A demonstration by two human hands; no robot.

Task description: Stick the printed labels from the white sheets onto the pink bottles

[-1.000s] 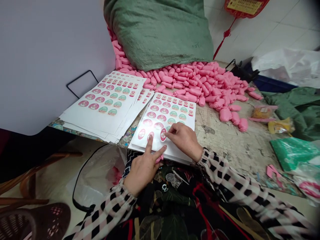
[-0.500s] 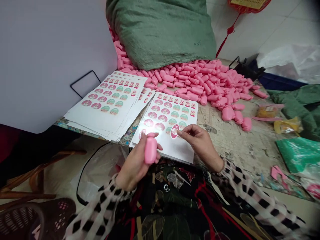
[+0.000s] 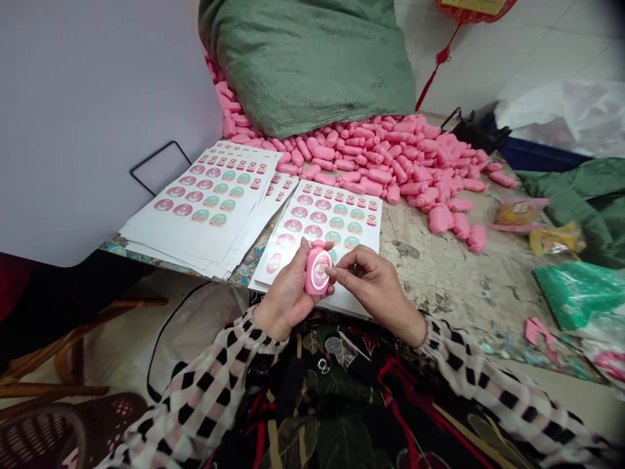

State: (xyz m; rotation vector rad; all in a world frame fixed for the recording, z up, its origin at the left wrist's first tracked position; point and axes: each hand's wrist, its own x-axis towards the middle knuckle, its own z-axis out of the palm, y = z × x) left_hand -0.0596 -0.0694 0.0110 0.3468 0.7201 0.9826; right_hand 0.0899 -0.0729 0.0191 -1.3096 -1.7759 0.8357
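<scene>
My left hand [image 3: 286,296] is closed around a small pink bottle [image 3: 317,270], held upright in front of me. An oval pink sticker sits on the bottle's front. My right hand [image 3: 374,286] has its fingers curled, and the index fingertip presses on the sticker's edge. Both hands hover over the near edge of a white sticker sheet [image 3: 342,218] printed with rows of pink and green oval labels; a few spots in its lower rows are bare.
A stack of more sticker sheets [image 3: 205,202] lies to the left. A heap of pink bottles [image 3: 390,163] spreads below a green sack [image 3: 307,58]. Green plastic bags [image 3: 576,293] and wrappers sit at the right on the worn table [image 3: 454,273]. A basket [image 3: 43,436] stands low left.
My right hand peeled an oval sticker off the sheet and carried it to the pink bottle. My left hand lifted the bottle and turned it upright; the sticker now sits on it.
</scene>
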